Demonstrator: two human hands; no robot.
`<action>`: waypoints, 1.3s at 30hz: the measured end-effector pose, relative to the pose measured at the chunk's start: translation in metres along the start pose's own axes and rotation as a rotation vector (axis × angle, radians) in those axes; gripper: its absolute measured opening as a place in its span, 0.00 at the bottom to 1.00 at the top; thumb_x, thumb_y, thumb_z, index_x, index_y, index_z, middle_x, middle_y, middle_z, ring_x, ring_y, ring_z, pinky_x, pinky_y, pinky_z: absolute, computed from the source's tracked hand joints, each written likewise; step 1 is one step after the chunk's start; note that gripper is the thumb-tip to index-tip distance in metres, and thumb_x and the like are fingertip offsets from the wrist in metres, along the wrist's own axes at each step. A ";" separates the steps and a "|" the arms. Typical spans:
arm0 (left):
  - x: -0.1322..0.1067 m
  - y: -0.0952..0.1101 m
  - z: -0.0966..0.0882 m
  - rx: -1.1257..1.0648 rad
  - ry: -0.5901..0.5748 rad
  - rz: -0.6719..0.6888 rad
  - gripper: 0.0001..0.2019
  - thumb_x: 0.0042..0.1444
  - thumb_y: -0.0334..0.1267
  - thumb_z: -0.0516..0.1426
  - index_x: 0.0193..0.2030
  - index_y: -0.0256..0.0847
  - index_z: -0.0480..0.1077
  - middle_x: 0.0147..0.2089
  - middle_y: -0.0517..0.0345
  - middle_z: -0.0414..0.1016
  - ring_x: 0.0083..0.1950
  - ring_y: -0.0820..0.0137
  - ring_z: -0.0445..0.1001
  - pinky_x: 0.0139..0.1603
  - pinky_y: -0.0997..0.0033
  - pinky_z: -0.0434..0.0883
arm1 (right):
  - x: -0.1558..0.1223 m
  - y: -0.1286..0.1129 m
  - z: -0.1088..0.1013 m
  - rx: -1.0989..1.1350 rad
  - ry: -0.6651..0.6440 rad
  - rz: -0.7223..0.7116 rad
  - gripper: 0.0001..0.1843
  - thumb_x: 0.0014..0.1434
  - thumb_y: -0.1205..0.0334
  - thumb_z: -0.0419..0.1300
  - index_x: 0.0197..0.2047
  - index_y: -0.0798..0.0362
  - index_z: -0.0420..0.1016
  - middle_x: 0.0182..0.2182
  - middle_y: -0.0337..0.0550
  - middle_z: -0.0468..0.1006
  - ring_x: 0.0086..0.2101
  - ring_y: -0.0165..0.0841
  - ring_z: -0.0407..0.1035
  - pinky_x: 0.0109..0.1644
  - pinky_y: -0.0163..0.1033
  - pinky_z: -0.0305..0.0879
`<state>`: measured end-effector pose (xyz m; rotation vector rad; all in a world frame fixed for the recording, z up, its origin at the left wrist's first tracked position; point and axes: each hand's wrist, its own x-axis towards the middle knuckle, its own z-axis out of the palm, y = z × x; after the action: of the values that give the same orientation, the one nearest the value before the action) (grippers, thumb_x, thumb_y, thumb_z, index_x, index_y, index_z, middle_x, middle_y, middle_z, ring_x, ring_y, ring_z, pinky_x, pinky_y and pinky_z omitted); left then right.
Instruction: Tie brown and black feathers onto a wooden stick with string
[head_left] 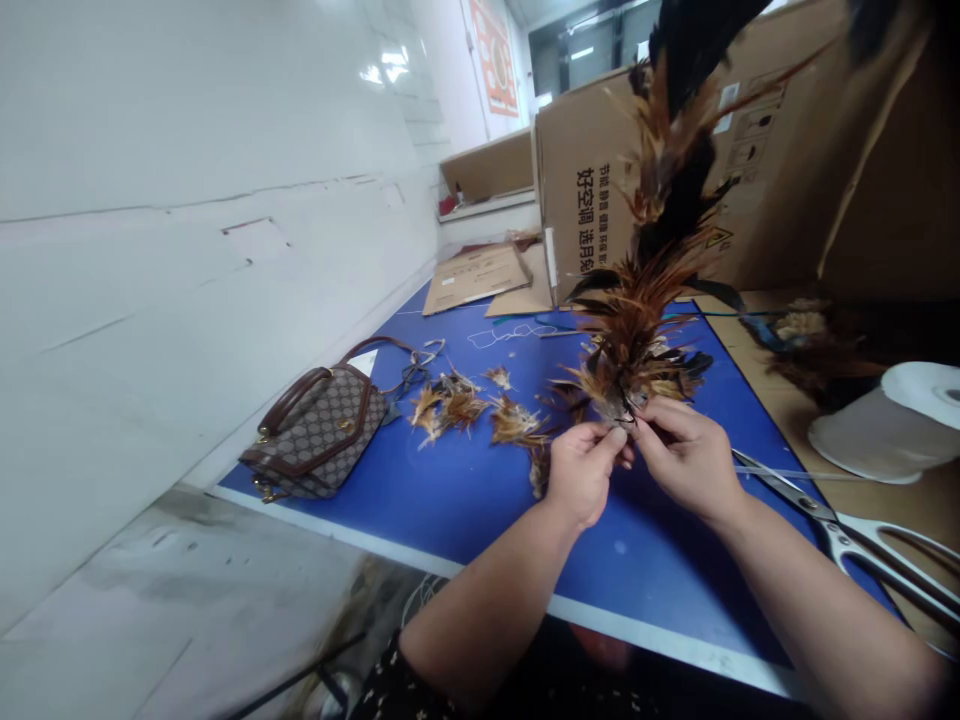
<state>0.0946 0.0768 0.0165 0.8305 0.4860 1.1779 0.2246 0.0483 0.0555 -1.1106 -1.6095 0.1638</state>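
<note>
A tall bunch of brown and black feathers (637, 300) stands upright above the blue table, held at its lower end. My left hand (589, 470) pinches the base of the bunch between thumb and fingers. Close against it, my right hand (686, 450) also has its fingertips pressed together at the base, by what looks like a thin dark strand. Exactly what the right fingertips grip is too small to make out. Small loose feather tufts (517, 422) lie on the table left of my hands, with another pile of tufts (450, 405) farther left.
A patterned handbag (322, 430) sits at the table's (450, 500) left edge. Large scissors (814, 505) and a white spool (877, 430) lie right of my hands. A big cardboard box (592, 200) stands behind, with flat cardboard (480, 275) beside it.
</note>
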 end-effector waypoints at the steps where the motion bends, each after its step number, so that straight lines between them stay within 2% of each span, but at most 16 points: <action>1: 0.000 -0.001 -0.002 0.017 -0.017 -0.015 0.16 0.50 0.43 0.73 0.35 0.34 0.77 0.27 0.58 0.76 0.29 0.74 0.73 0.34 0.72 0.68 | 0.001 0.001 -0.001 0.017 -0.025 -0.008 0.14 0.68 0.64 0.61 0.28 0.50 0.76 0.24 0.40 0.73 0.28 0.34 0.68 0.35 0.41 0.64; 6: 0.002 -0.003 -0.012 0.123 -0.079 -0.024 0.16 0.56 0.46 0.69 0.38 0.32 0.79 0.27 0.57 0.75 0.28 0.75 0.72 0.31 0.73 0.68 | 0.003 0.002 -0.007 0.053 -0.103 -0.042 0.17 0.68 0.65 0.61 0.25 0.50 0.75 0.22 0.39 0.71 0.27 0.33 0.66 0.34 0.40 0.62; 12: -0.001 -0.004 -0.009 0.210 -0.022 0.054 0.17 0.55 0.49 0.69 0.36 0.34 0.79 0.25 0.59 0.75 0.25 0.75 0.70 0.30 0.73 0.69 | 0.003 -0.005 -0.007 0.021 -0.169 -0.023 0.20 0.70 0.63 0.58 0.25 0.49 0.77 0.24 0.42 0.75 0.29 0.35 0.69 0.38 0.42 0.65; 16: -0.003 -0.003 -0.004 0.231 0.001 0.087 0.17 0.57 0.50 0.67 0.35 0.34 0.79 0.26 0.58 0.76 0.25 0.75 0.69 0.30 0.72 0.69 | 0.001 -0.005 -0.004 -0.025 -0.114 -0.011 0.15 0.68 0.60 0.62 0.28 0.50 0.79 0.25 0.43 0.75 0.28 0.35 0.68 0.35 0.43 0.64; 20: -0.003 -0.006 -0.005 0.184 0.006 0.067 0.16 0.55 0.48 0.69 0.31 0.35 0.78 0.25 0.59 0.74 0.26 0.75 0.69 0.30 0.73 0.67 | 0.001 -0.006 -0.005 0.005 -0.115 0.015 0.21 0.69 0.62 0.59 0.23 0.49 0.77 0.23 0.43 0.75 0.27 0.35 0.69 0.36 0.43 0.65; 26: -0.002 -0.003 -0.004 0.069 -0.020 -0.003 0.15 0.51 0.44 0.72 0.28 0.34 0.75 0.23 0.60 0.71 0.25 0.75 0.69 0.29 0.73 0.65 | 0.004 -0.012 -0.008 0.077 -0.130 0.014 0.22 0.70 0.64 0.58 0.23 0.49 0.76 0.22 0.41 0.76 0.28 0.34 0.69 0.38 0.42 0.66; 33: -0.003 0.003 0.004 -0.090 0.010 -0.072 0.17 0.45 0.43 0.75 0.30 0.34 0.76 0.24 0.60 0.71 0.26 0.76 0.67 0.30 0.73 0.62 | 0.000 -0.010 0.002 0.066 -0.025 0.036 0.22 0.70 0.63 0.58 0.22 0.49 0.74 0.22 0.41 0.72 0.27 0.33 0.67 0.35 0.42 0.63; 39: -0.001 0.000 0.001 -0.021 0.022 -0.042 0.17 0.45 0.43 0.74 0.29 0.33 0.76 0.23 0.59 0.71 0.25 0.76 0.68 0.29 0.73 0.61 | 0.001 -0.006 0.002 0.072 -0.043 0.102 0.23 0.71 0.60 0.57 0.22 0.50 0.74 0.22 0.41 0.73 0.27 0.33 0.67 0.35 0.42 0.64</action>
<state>0.0948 0.0753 0.0169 0.7865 0.5053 1.1529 0.2202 0.0463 0.0587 -1.1411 -1.5736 0.3123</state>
